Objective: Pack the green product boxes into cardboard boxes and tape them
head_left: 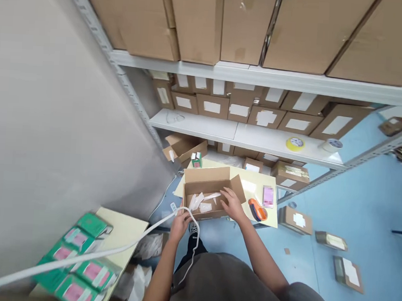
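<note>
An open cardboard box (198, 186) with its flaps up rests at the near edge of a pale yellow table (217, 164). Inside it lie crumpled white plastic pieces (196, 202) and a small white packet (205, 208). My left hand (180, 224) grips the box's near left corner; a white cable passes in front and partly covers the fingers. Over the box's right wall reaches my right hand (231, 204), its fingers apart above the inside, close to the white plastic, with nothing visible in them.
Right of the box lie an orange tape dispenser (258, 209) and a pink-faced item (268, 197). A small green box (196, 159) stands behind. The white cable (113, 250) crosses from lower left. Green packages (78, 256) fill a side table. Shelves (202, 125) hold cartons and tape rolls.
</note>
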Demonstrator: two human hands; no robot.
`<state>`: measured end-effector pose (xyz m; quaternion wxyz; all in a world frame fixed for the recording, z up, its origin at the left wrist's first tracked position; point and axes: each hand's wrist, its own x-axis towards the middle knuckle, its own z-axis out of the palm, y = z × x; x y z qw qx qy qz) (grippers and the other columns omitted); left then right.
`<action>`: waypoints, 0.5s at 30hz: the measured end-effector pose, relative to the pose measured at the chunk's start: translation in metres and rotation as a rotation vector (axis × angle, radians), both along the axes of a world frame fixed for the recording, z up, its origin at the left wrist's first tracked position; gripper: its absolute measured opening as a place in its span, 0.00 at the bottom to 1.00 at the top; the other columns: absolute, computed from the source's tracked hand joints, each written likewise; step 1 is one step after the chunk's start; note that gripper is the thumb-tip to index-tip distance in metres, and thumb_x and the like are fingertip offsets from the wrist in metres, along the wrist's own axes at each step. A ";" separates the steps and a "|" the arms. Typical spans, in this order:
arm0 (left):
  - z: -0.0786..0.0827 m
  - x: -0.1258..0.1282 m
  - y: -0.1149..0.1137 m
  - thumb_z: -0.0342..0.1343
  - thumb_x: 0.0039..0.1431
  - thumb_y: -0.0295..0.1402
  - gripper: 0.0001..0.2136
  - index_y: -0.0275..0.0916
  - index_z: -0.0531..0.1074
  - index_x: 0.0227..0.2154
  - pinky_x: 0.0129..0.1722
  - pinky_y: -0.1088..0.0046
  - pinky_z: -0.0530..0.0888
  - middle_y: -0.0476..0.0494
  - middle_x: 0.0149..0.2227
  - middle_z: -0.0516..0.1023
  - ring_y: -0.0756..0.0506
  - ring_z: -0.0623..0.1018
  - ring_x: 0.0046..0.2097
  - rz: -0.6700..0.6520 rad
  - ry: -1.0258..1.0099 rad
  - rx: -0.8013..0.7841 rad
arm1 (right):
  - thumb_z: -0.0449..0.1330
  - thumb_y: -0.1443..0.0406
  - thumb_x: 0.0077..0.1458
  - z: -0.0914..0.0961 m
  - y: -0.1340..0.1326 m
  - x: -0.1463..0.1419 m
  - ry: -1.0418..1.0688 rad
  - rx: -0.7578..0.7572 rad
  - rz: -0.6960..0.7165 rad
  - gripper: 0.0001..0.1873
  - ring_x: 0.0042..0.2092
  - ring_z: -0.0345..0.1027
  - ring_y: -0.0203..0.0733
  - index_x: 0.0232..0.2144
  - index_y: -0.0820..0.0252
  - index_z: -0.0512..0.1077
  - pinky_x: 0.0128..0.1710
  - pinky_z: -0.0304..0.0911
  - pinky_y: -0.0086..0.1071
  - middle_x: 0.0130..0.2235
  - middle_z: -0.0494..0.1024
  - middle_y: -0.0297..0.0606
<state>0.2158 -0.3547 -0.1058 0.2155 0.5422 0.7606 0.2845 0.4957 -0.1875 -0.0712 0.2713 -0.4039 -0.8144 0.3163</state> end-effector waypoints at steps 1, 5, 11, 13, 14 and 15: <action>-0.006 -0.004 0.021 0.64 0.64 0.33 0.05 0.40 0.85 0.37 0.63 0.56 0.79 0.35 0.67 0.79 0.34 0.83 0.62 -0.040 -0.032 -0.009 | 0.62 0.64 0.68 -0.003 0.006 0.005 -0.006 0.000 -0.050 0.27 0.74 0.64 0.59 0.67 0.50 0.76 0.74 0.61 0.63 0.72 0.72 0.50; -0.029 -0.021 0.102 0.63 0.63 0.30 0.05 0.40 0.84 0.37 0.67 0.55 0.75 0.34 0.73 0.73 0.35 0.80 0.66 -0.196 -0.163 -0.037 | 0.61 0.64 0.67 -0.011 0.026 0.004 -0.010 -0.008 -0.221 0.27 0.73 0.67 0.58 0.67 0.51 0.76 0.73 0.63 0.62 0.71 0.74 0.50; -0.052 -0.048 0.200 0.68 0.55 0.27 0.13 0.36 0.85 0.44 0.74 0.53 0.68 0.32 0.80 0.57 0.30 0.68 0.76 -0.295 -0.312 -0.071 | 0.62 0.62 0.66 -0.010 0.067 -0.055 -0.002 -0.106 -0.293 0.32 0.75 0.63 0.57 0.71 0.52 0.72 0.74 0.62 0.59 0.73 0.71 0.50; -0.058 -0.055 0.217 0.70 0.52 0.25 0.21 0.36 0.84 0.52 0.76 0.51 0.64 0.32 0.81 0.54 0.29 0.62 0.79 -0.309 -0.325 -0.105 | 0.63 0.62 0.65 -0.010 0.084 -0.085 0.039 -0.180 -0.291 0.33 0.75 0.64 0.57 0.71 0.52 0.72 0.73 0.64 0.58 0.72 0.73 0.50; -0.061 -0.059 0.222 0.71 0.51 0.25 0.27 0.37 0.82 0.56 0.76 0.50 0.63 0.31 0.82 0.52 0.28 0.60 0.79 -0.320 -0.327 -0.119 | 0.63 0.61 0.65 -0.011 0.094 -0.102 0.075 -0.230 -0.287 0.34 0.74 0.65 0.57 0.71 0.51 0.71 0.71 0.66 0.58 0.71 0.74 0.50; -0.064 -0.062 0.226 0.72 0.50 0.25 0.32 0.37 0.79 0.61 0.77 0.49 0.62 0.29 0.82 0.51 0.27 0.59 0.80 -0.334 -0.333 -0.123 | 0.64 0.59 0.65 -0.012 0.104 -0.120 0.116 -0.284 -0.277 0.34 0.74 0.66 0.56 0.72 0.51 0.71 0.69 0.68 0.56 0.71 0.74 0.50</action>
